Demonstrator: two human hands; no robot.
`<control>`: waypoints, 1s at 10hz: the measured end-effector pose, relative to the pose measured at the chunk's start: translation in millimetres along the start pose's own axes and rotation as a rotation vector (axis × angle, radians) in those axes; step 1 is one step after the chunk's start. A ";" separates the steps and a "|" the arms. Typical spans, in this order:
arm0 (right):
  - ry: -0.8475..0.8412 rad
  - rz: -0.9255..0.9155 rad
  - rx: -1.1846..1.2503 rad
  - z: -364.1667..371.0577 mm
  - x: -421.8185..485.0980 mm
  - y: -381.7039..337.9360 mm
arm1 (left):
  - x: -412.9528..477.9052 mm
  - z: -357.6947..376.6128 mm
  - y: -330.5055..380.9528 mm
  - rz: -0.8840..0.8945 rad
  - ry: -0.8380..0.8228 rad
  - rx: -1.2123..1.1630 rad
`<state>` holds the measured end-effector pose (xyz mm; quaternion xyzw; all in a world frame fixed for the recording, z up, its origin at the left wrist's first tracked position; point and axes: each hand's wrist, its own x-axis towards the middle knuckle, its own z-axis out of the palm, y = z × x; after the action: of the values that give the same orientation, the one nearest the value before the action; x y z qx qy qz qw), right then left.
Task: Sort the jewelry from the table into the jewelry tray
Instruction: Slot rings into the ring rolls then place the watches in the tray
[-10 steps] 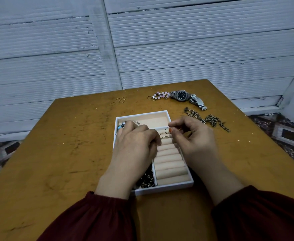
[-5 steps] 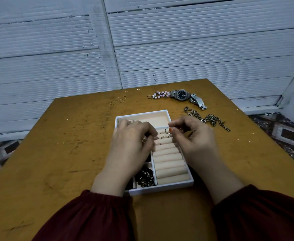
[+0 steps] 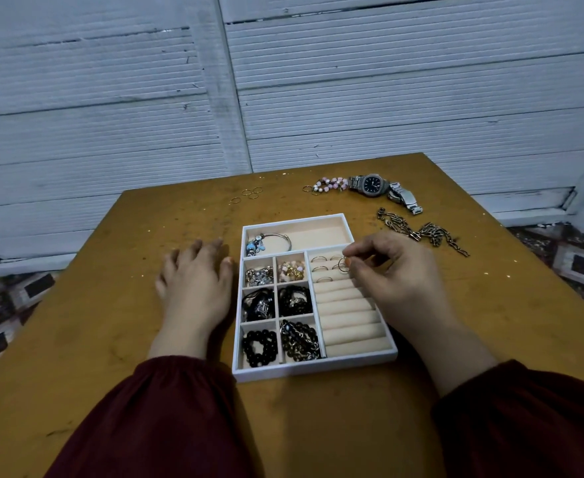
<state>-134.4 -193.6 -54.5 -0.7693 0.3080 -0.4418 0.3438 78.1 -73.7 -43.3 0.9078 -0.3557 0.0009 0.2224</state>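
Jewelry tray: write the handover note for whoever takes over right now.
Left hand: open, flat on the table beside the tray.
Right hand: pinches a ring over the ring rolls.
Done: six small compartments filled, bangle in the top compartment, several seated rings in the rolls.
Left: seat the held ring, then bring in the loose rings, bead bracelet, watch and chain from the table's far side.

A worn ochre counter (image 3: 111, 305) fills the lower frame. Behind it, across the upper frame, runs a white ribbed wall (image 3: 404, 98), scuffed, with a vertical batten (image 3: 227, 98) at centre. Patterned floor (image 3: 4, 305) shows at both side edges. The light is dim and cool.
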 end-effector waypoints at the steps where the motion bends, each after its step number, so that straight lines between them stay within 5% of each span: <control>1: -0.013 -0.010 -0.041 -1.9 -0.5 -1.6 | 1.6 6.4 -4.0 0.003 -0.110 0.074; 10: -0.116 0.013 -0.297 -5.4 -2.1 -12.7 | 5.1 13.8 -6.0 0.035 -0.137 0.153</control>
<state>-137.9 -186.0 -43.3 -0.8337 0.3547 -0.3441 0.2465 83.6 -78.7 -57.3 0.9136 -0.3849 -0.0300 0.1278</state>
